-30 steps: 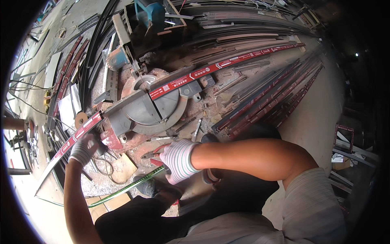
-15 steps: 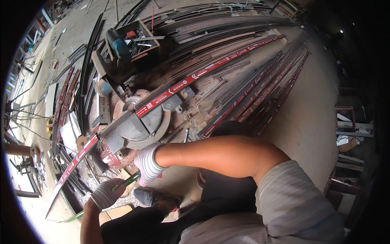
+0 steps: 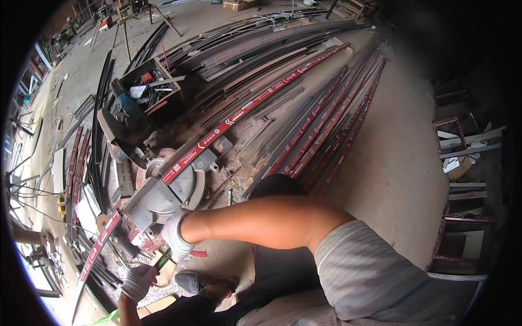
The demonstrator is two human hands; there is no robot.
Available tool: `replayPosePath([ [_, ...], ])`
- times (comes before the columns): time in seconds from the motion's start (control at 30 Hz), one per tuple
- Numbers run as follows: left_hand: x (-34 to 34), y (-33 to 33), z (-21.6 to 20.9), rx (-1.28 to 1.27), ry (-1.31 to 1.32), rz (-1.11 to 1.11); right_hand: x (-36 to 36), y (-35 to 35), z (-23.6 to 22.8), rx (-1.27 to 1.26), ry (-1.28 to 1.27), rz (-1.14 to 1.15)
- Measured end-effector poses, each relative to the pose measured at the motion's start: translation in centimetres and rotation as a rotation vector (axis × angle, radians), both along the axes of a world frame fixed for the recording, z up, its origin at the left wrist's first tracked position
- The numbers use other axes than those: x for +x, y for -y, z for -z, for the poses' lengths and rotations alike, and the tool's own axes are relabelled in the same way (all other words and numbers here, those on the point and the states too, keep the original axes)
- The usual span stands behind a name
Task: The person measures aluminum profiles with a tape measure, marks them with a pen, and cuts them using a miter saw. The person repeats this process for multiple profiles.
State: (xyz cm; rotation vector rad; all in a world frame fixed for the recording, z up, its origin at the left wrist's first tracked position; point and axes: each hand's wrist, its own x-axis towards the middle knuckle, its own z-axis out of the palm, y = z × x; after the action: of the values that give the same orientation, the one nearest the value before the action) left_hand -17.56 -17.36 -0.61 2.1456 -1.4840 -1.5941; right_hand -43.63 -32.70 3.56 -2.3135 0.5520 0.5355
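My right hand (image 3: 176, 233), in a white striped knit glove, is closed at the upper end of a dark green strip (image 3: 163, 259) with pale markings. My left hand (image 3: 138, 279), with a striped knit cuff around the palm and wrist, pinches the strip's lower part. A bright green piece (image 3: 106, 317) shows below the left wrist; whether it is the same strip I cannot tell. Just beyond my hands stands a mitre saw with a round metal base (image 3: 166, 196). A long bar in red film (image 3: 220, 130) lies along its right side, and a shorter red-filmed bar (image 3: 100, 243) on its left.
The saw's raised head (image 3: 130, 136) stands behind its base. Beyond it is an open box (image 3: 173, 100) of tools and offcuts. Long bars (image 3: 321, 136) lie fanned over the floor to the right. Red-edged frames (image 3: 465, 239) stand at far right. My shoe (image 3: 189, 282) is near my hands.
The view has shifted, so the saw and bars sit further left. My hands still hold the green strip, now steeper; the long part below my left hand no longer shows the same way.
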Motion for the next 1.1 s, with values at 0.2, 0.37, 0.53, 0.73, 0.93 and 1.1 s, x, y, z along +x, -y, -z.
replayPosePath([
  [0.2,0.0,0.8,1.7,-0.003,-0.088,-0.047,-0.5,-0.4,-0.7,-0.156,-0.012,-0.004],
  [0.37,0.2,1.4,2.3,0.03,-0.014,0.09,0.1,-0.5,0.2,-0.194,-0.042,-0.009],
  [0.53,0.3,2.1,2.8,0.009,-0.041,0.108,0.1,-0.5,1.6,-0.234,-0.022,0.005],
  [0.73,-0.1,2.7,2.0,0.006,-0.043,0.11,0.7,-0.5,2.7,-0.25,-0.042,0.017],
  [0.93,0.4,2.7,2.2,0.059,-0.086,0.06,0.9,-0.6,2.6,-0.292,-0.035,-0.005],
  [1.1,0.5,2.5,2.2,0.052,-0.107,0.047,1.1,-0.8,2.6,-0.266,-0.056,-0.016],
])
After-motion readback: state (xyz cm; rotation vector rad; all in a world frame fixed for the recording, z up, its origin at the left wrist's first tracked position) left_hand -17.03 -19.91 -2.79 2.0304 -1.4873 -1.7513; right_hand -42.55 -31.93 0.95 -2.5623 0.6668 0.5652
